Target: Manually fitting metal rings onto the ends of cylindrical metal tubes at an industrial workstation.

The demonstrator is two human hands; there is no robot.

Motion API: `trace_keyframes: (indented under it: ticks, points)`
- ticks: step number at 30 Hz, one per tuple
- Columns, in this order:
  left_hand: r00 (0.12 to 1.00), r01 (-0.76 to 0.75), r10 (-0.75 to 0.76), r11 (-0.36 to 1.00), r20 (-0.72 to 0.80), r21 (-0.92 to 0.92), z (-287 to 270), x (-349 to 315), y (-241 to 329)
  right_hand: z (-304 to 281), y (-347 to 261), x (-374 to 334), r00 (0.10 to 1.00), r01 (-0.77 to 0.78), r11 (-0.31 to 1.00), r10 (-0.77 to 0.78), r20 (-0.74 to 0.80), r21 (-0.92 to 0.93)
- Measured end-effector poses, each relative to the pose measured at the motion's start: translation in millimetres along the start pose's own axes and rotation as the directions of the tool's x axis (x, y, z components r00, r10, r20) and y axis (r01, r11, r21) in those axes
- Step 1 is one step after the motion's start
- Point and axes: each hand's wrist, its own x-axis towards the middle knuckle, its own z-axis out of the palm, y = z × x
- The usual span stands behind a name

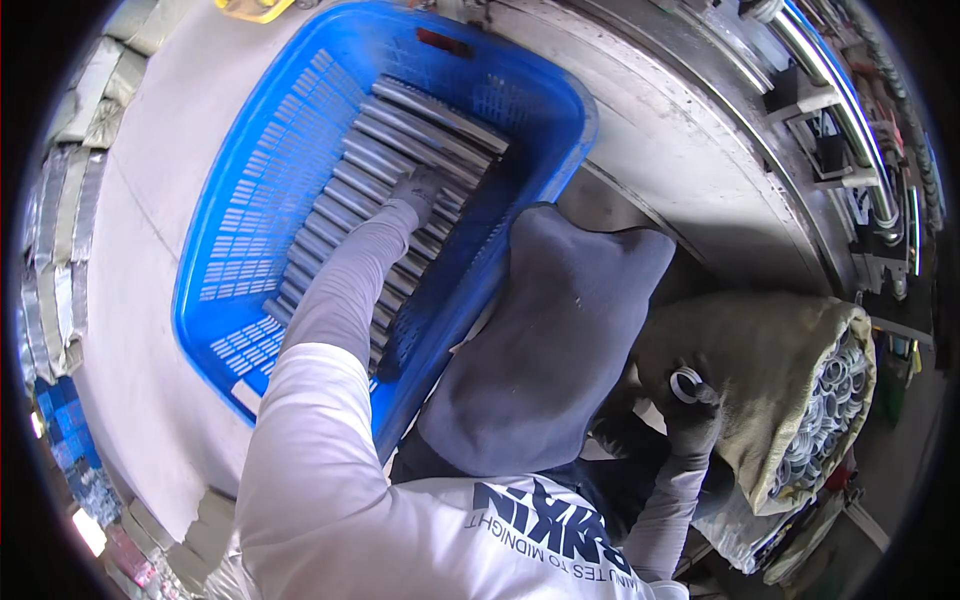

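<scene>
The pale ring is up in the air on my right, just in front of a drab, olive-coloured sack, and I hold it in my right fingers, which are closed narrow on its edge with its round opening showing. My left fingers are down among the metal tubes, over the row toward its far end; they point away from me and I cannot tell whether they grip a tube or only rest on it. The tubes lie side by side in a long row, shiny and slanting, inside a blue plastic basket with slotted walls. A small red patch marks the basket's far wall.

The sack lies with its mouth open toward the right, and a heap of metal rings fills that mouth. Between the basket and the sack, close before my body, is a smooth dark grey cloth-covered form. My white shirt has dark printing across the front, and grey sleeves cover my forearms. The basket stands on a pale floor. Wrapped bundles are stacked along the left, and machinery with bright metal bars runs along the upper right.
</scene>
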Motion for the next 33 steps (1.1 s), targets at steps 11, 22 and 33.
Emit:
trace_keyframes:
  ticks: [11,22,33]
  points:
    - [0.994,-0.094,0.056,0.887,0.097,0.452,41,-24,15,3,4,-8,0.996,0.084,0.958,-0.088,0.000,-0.272]
    - [0.688,-0.495,0.042,0.758,-0.725,-0.425,-257,-162,105,30,-35,-10,0.978,-0.103,0.697,-0.058,0.198,0.710]
    - [0.539,-0.745,0.708,0.653,-0.455,0.133,-288,-250,328,37,-25,-41,0.540,0.767,0.455,-0.838,0.074,-0.452]
